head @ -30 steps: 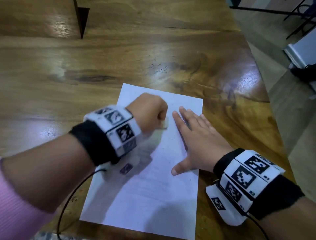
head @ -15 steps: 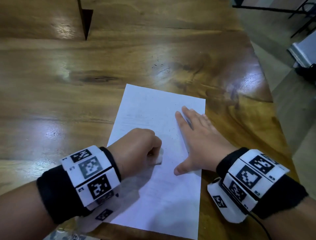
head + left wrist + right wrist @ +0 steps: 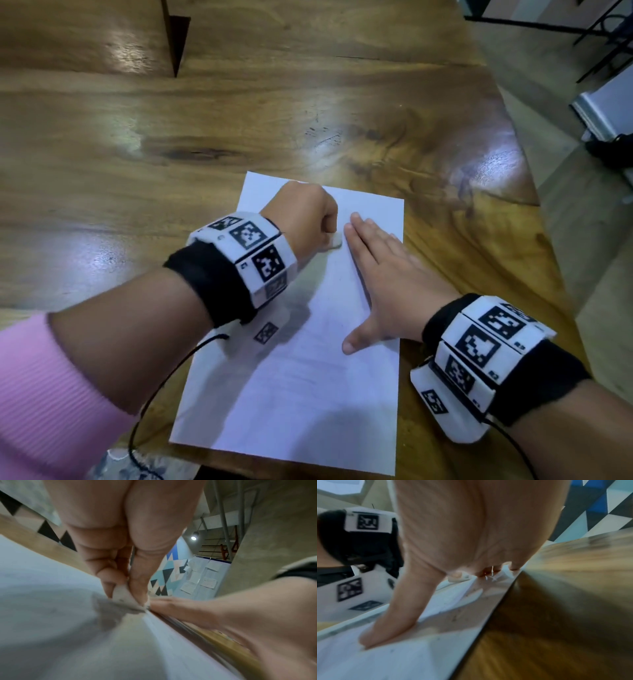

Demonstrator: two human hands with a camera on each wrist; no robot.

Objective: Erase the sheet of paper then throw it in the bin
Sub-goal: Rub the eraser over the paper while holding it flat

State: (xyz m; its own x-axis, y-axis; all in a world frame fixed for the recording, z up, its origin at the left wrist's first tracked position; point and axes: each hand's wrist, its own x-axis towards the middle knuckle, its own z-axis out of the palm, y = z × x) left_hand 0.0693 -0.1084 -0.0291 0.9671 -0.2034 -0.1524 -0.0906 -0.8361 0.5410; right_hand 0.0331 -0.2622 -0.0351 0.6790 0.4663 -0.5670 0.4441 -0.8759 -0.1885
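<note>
White sheet of paper (image 3: pixel 294 394): lies flat on the wooden table (image 3: pixel 102 178), its near edge close to the table's near edge, its long side running away from the person; faint grey marks show on it.
Pink sleeve (image 3: pixel 44 394): nearest of all, left of the paper's near corner, pushed up the left forearm.
Wrist bands: black cuffs with white blocks of black-and-white markers, one on each wrist; the right one (image 3: pixel 479 363) hangs over the table just right of the paper, the left one (image 3: pixel 246 253) sits above the paper's left half.
Black cable (image 3: pixel 164 380): loops down from the left band across the paper's near-left corner.
Right hand (image 3: pixel 387 284): spread flat, palm down on the paper's right half, fingers straight and together pointing away, thumb splayed toward the paper's middle, holding the sheet down.
Left hand (image 3: pixel 301 219): curled into a fist over the paper's far half, just left of the right fingertips.
Eraser (image 3: pixel 123 596): white, smudged grey at its tip, pinched between thumb and fingers of the left hand and pressed onto the paper; a grey patch lies on the paper right beside it.
Beyond the paper: bare glossy tabletop, with a dark wedge-shaped gap (image 3: pixel 176 37) at the far side.
Bin: cannot tell where it stands.
</note>
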